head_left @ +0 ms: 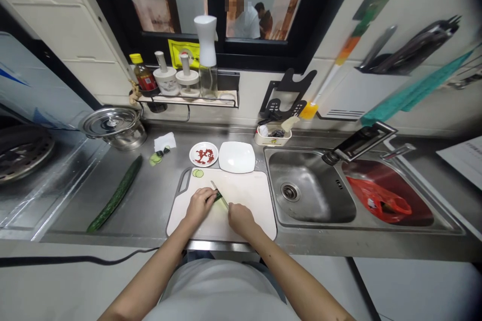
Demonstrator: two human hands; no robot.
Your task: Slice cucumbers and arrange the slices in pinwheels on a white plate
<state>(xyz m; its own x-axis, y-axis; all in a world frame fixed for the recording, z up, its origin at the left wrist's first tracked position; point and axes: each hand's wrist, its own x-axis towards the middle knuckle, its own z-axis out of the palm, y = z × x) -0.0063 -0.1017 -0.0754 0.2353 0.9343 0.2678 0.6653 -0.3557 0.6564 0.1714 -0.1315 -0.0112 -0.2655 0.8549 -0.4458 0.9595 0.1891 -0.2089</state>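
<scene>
As the right hand [241, 219] grips the knife [214, 185], the left hand [199, 204] pinning cucumber [217, 196] near the bench's [150, 210] front edge needs tucked fingers [207, 192].

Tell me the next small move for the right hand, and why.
Probably ease the knife down through the cucumber piece: the right hand grips the handle, the blade is at the piece, the left hand holds it, and slices already lie on the cutting board.

Lidded pot [118, 129], red bag [371, 199] in sink [316, 188]
</scene>
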